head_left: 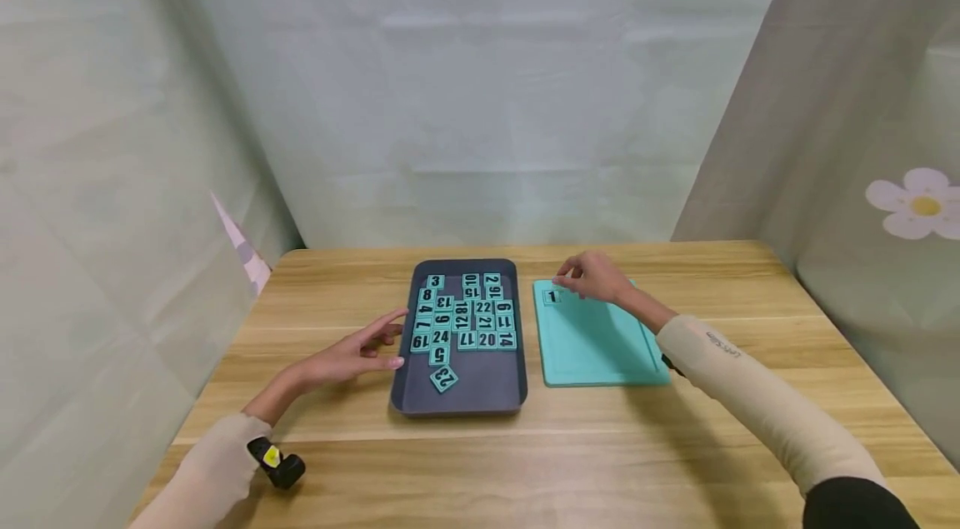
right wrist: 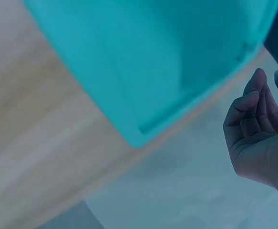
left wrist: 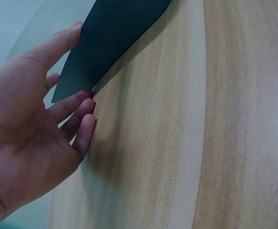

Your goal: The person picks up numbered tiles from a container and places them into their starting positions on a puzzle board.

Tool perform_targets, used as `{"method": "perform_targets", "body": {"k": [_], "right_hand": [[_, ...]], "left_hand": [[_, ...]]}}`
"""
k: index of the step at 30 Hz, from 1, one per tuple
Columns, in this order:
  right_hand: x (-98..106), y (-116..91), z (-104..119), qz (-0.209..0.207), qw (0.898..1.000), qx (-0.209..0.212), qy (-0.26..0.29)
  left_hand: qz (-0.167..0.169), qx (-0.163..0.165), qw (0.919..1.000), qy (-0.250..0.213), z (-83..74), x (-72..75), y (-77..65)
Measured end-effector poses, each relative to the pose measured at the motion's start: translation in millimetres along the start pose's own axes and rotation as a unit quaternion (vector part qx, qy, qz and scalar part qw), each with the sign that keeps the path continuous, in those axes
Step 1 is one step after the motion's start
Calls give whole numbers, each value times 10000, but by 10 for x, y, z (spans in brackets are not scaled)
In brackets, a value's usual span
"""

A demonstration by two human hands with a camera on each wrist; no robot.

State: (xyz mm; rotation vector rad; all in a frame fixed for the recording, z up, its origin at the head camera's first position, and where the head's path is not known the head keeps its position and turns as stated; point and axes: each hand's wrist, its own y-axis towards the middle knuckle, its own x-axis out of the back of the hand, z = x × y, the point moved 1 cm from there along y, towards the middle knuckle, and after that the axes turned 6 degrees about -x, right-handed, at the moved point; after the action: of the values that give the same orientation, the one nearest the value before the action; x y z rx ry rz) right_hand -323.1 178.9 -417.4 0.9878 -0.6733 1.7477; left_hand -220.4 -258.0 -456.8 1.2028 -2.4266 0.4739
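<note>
My left hand (head_left: 341, 356) lies at the left side of a dark grey tray (head_left: 480, 387), thumb and fingertips right at its rim. In the left wrist view, the left hand (left wrist: 29, 114) has relaxed fingers spread beside the tray's wall (left wrist: 112, 40). Many teal number tiles (head_left: 441, 337) sit in the tray. To its right is a teal board (head_left: 600, 354), where a tile marked 1 (head_left: 552, 296) lies near the upper left corner. Just above that tile is my right hand (head_left: 597, 277). The right wrist view shows the right hand (right wrist: 260, 143) with loosely bent fingers, thumb apart, holding nothing.
Tray and board stand side by side on a wooden table (head_left: 337, 462), with a narrow strip of wood between them. A pale curtain (head_left: 487, 96) hangs behind the table's far edge. A tile marked 23 (head_left: 444, 378) is turned at an angle, lowest in the tray.
</note>
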Motion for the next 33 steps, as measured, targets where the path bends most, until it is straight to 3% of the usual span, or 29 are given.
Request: {"method": "perform_targets", "body": {"k": [5,10,16,23,27,33], "right_hand": [[96,128,317,-7,9996,208,-178],[58,252,614,-112,9981,488,-360],[-124,426,873,-276,9972,633,-273],[-435,630,1062,-166,9943,1034,-176],[-588,662,1092,-72,9966,757,-304],[-670,681,1049,-136,9985,-116,-517]], "left_hand": [[-9,8,10000,57,14,29,-5],[12,7,10000,58,15,33,7],[26,12,10000,26,1,37,14],[-12,49,10000,34,4,23,-2],[9,36,10000,-37,5,0,-9],[4,23,10000,-75,3,-22,-18]]}}
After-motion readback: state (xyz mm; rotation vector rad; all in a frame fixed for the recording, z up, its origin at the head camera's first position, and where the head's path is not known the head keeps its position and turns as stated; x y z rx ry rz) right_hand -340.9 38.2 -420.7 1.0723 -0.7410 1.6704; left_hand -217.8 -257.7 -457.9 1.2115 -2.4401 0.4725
